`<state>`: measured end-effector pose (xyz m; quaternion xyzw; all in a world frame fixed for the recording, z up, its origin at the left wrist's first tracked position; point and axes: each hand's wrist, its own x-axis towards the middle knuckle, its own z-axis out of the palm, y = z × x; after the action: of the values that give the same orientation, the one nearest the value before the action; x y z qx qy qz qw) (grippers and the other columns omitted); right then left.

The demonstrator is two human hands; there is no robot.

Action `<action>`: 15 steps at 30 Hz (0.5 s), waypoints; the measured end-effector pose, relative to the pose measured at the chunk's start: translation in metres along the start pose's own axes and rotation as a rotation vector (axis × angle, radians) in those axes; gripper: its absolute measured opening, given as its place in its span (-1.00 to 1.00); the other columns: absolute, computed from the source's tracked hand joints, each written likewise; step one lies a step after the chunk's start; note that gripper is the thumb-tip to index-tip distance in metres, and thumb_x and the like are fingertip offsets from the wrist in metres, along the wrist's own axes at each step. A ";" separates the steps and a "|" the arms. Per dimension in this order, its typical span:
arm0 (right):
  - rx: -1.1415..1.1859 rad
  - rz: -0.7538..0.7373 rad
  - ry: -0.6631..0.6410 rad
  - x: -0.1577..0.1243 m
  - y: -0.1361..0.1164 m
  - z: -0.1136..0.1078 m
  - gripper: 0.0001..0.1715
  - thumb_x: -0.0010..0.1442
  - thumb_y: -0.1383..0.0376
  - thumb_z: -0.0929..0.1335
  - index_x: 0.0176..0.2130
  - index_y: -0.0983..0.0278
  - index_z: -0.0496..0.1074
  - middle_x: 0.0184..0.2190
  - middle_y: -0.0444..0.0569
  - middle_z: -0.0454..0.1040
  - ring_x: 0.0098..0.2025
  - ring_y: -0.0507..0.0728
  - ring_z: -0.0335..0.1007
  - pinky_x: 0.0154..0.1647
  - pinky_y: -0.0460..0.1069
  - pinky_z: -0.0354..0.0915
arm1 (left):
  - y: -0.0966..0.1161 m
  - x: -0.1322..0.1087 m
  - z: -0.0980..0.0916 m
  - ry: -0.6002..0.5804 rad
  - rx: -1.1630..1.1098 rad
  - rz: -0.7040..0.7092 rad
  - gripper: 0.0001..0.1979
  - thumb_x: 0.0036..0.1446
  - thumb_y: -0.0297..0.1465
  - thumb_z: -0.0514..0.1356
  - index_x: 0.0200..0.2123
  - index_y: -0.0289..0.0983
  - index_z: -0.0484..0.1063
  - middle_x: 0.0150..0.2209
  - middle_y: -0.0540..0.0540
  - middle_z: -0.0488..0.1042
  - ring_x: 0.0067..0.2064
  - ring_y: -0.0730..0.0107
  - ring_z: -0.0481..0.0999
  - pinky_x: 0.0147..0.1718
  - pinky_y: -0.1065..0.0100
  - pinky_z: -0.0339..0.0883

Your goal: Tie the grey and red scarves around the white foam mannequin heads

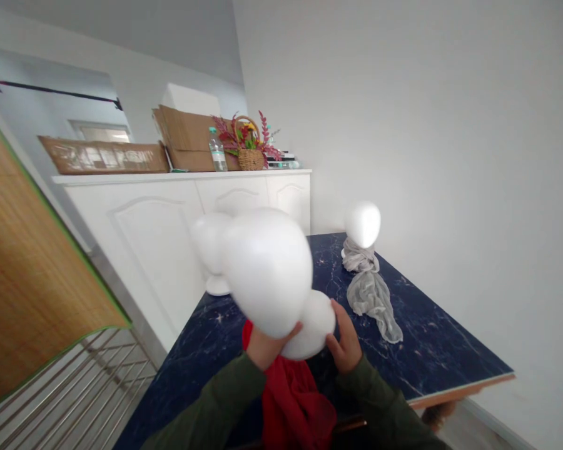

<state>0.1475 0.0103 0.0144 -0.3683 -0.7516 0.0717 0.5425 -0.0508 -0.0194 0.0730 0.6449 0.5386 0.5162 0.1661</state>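
Note:
Tilted in front of me is a smooth white mannequin head (269, 269), held in both hands. My left hand (267, 347) is closed at its neck, the fingers partly hidden behind it. At the round base, my right hand (346, 340) grips the edge with thumb and fingers. Below my hands a red scarf (293, 400) hangs down the near side of the table (431, 331), its upper part behind my left hand. A second white mannequin head (211, 240) stands behind the held one, partly covered by it. Farther right, another mannequin head (363, 224) wears a grey scarf (373, 300) whose tail lies on the table.
White cabinets (154, 250) line the back left, topped by cardboard boxes (192, 140), a water bottle (217, 150) and a flower basket (251, 156). At left are a bamboo mat (42, 262) and a metal rack (89, 381). A wall (426, 156) borders the table's right.

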 end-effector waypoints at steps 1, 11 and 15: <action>-0.040 -0.011 0.026 0.005 0.009 -0.005 -0.27 0.16 0.01 0.12 0.18 0.37 -0.03 0.16 0.19 0.05 0.19 0.29 -0.05 0.12 0.26 0.02 | 0.012 0.010 0.021 -0.022 -0.008 0.060 -0.50 -0.17 -0.22 0.24 -0.10 -0.24 0.32 -0.06 -0.14 0.40 0.07 0.12 0.28 0.13 0.07 0.06; -0.187 0.089 -0.106 -0.008 0.082 -0.004 -0.26 0.05 0.06 0.27 0.11 0.41 0.10 0.04 0.26 0.23 0.10 0.30 0.12 0.05 0.19 0.15 | 0.006 0.035 0.102 -0.220 -0.040 0.200 -0.40 -0.29 -0.47 0.27 -0.05 -0.29 0.29 0.02 -0.21 0.32 0.10 0.10 0.21 0.10 0.13 0.06; -0.180 0.118 -0.126 -0.010 0.085 -0.003 -0.28 0.02 0.12 0.30 0.09 0.43 0.12 0.01 0.27 0.26 0.07 0.31 0.18 0.02 0.20 0.18 | -0.020 0.037 0.065 -0.412 -0.002 0.082 -0.38 -0.29 -0.51 0.23 -0.02 -0.32 0.28 0.00 -0.19 0.35 0.03 0.12 0.31 0.04 0.16 0.15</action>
<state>0.1917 0.0639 -0.0348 -0.4539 -0.7646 0.0590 0.4538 -0.0109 0.0423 0.0489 0.7580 0.4662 0.3802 0.2521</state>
